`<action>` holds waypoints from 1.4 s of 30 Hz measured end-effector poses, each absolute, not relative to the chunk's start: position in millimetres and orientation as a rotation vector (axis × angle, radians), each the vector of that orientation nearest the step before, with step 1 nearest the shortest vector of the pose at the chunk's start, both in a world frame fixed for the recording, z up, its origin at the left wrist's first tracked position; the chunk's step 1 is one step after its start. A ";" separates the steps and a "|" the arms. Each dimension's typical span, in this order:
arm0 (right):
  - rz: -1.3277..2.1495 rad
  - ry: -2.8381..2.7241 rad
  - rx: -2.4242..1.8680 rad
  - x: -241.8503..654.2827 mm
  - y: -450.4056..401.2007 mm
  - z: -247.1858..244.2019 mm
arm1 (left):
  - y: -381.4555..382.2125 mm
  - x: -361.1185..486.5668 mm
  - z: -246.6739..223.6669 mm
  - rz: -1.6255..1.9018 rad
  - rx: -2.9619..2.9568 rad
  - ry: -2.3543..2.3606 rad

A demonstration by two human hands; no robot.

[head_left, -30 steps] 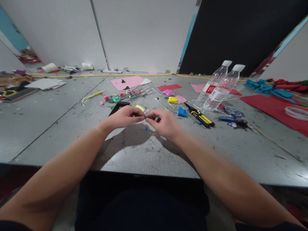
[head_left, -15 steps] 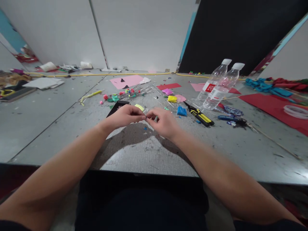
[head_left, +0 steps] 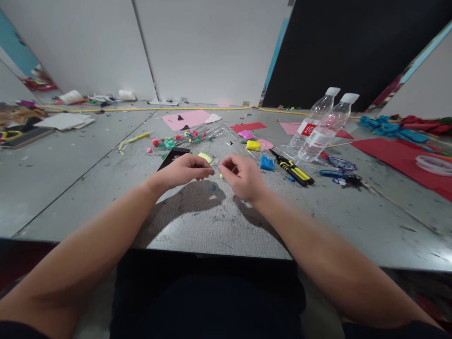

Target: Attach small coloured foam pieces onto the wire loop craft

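Near the middle of the grey table, my left hand (head_left: pixel 186 168) is closed in a pinch, thumb against the fingers; whatever sits between them is too small to make out. A short gap to its right, my right hand (head_left: pixel 245 177) has its fingers curled in with thumb and forefinger close together. A tiny pale yellow ball (head_left: pixel 221 177) shows by its fingertips. Behind my left hand lies a black flat box (head_left: pixel 172 157), with a pale yellow-green piece (head_left: pixel 205 157) beside it. On the table below the hands is a blue crumb (head_left: pixel 213 188).
To the right lie a blue packet (head_left: pixel 267 163), a yellow packet (head_left: pixel 253 145), yellow-black pliers (head_left: pixel 292 170) and blue-handled pliers (head_left: pixel 332 173). Two plastic bottles (head_left: pixel 318 141) stand behind. Thin wires with small coloured balls (head_left: pixel 189 136) and pink paper (head_left: pixel 183 120) lie further back.
My hands, whose fingertips met half a second ago, have come apart. The right one has shifted slightly right, and the small yellow ball shows more clearly. The left has barely moved.
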State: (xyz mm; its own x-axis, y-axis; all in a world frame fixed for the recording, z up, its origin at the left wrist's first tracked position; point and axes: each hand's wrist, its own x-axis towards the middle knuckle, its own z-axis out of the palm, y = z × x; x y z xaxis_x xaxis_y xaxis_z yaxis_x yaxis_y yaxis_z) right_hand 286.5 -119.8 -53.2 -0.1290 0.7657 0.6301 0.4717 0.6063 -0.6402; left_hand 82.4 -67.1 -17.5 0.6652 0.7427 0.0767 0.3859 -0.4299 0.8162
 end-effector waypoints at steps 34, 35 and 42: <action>0.347 -1.894 -1.172 284.9 -117.3 -58.3 | -52.2 78.7 -31.4 0.468 2.319 1.022; 0.358 -1.893 -1.173 285.0 -117.4 -58.3 | -51.2 78.3 -32.1 0.435 2.374 1.033; 0.443 -1.833 -1.176 285.6 -117.4 -58.7 | -45.1 75.8 -38.3 0.237 2.560 1.010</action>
